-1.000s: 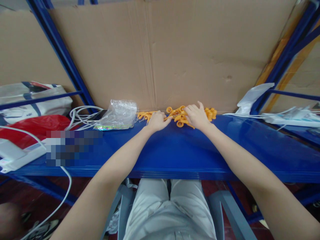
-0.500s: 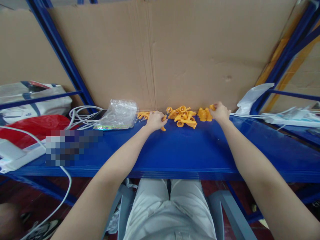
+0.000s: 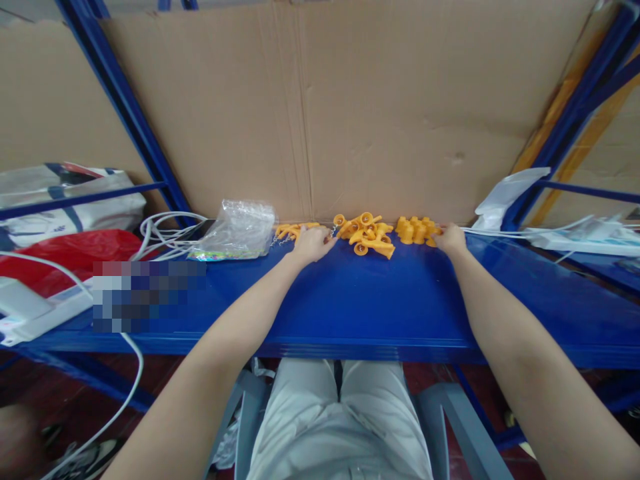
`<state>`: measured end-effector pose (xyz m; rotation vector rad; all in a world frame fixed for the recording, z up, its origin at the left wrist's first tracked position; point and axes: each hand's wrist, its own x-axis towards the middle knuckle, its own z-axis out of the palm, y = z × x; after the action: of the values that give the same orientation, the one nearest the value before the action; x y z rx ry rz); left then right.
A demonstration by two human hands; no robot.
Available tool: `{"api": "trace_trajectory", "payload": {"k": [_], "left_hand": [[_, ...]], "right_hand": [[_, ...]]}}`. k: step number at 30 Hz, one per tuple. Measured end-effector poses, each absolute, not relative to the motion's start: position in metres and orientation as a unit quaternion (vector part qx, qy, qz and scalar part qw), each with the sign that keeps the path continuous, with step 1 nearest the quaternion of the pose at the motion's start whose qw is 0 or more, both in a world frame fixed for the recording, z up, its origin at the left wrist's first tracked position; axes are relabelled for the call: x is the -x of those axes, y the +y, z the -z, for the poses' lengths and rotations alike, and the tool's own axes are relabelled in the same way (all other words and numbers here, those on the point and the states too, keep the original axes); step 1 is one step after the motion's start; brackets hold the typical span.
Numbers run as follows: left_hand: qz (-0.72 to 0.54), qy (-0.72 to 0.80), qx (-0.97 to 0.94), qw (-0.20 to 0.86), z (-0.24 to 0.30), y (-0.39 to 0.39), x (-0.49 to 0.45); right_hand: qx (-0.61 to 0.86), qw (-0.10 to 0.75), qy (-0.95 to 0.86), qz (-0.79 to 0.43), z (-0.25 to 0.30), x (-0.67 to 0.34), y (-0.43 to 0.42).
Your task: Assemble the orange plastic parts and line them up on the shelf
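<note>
Your right hand touches knobbly stubs, your left hand curved pieces; either grip's hold I cannot tell.

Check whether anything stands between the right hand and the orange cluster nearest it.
Nothing visible does: the right hand is at the right edge of the orange cluster; the looser orange pile lies to the cluster's left.

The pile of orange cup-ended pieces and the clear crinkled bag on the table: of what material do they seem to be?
Orange cup-ended pieces: probably moulded plastic, smooth and satin, judging by even colour and soft highlights. Clear crinkled bag: likely thin plastic film, shiny, being transparent with bright creases.
</note>
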<state>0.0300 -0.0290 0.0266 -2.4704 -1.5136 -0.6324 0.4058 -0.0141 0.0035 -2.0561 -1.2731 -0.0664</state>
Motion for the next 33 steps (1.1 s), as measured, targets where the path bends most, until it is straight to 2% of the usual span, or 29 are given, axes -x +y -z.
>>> {"api": "trace_trajectory", "payload": {"k": [5,10,17,33], "left_hand": [[0.241,-0.533,0.809,0.046,-0.025,-0.023,-0.03],[0.313,-0.548,0.775,-0.027,-0.025,-0.017,-0.029],[0.4,-0.576,0.712,-0.033,-0.026,-0.016,-0.023],[0.229,-0.655,0.72,-0.016,-0.001,-0.003,-0.009]], "right_hand": [[0.791,0.387,-0.474,-0.004,-0.003,-0.41,-0.016],[0.813,0.382,-0.441,-0.01,-0.005,-0.408,-0.02],[0.809,0.396,-0.43,0.062,-0.01,-0.394,-0.031],[0.695,0.278,-0.641,0.169,-0.023,-0.322,-0.039]]}}
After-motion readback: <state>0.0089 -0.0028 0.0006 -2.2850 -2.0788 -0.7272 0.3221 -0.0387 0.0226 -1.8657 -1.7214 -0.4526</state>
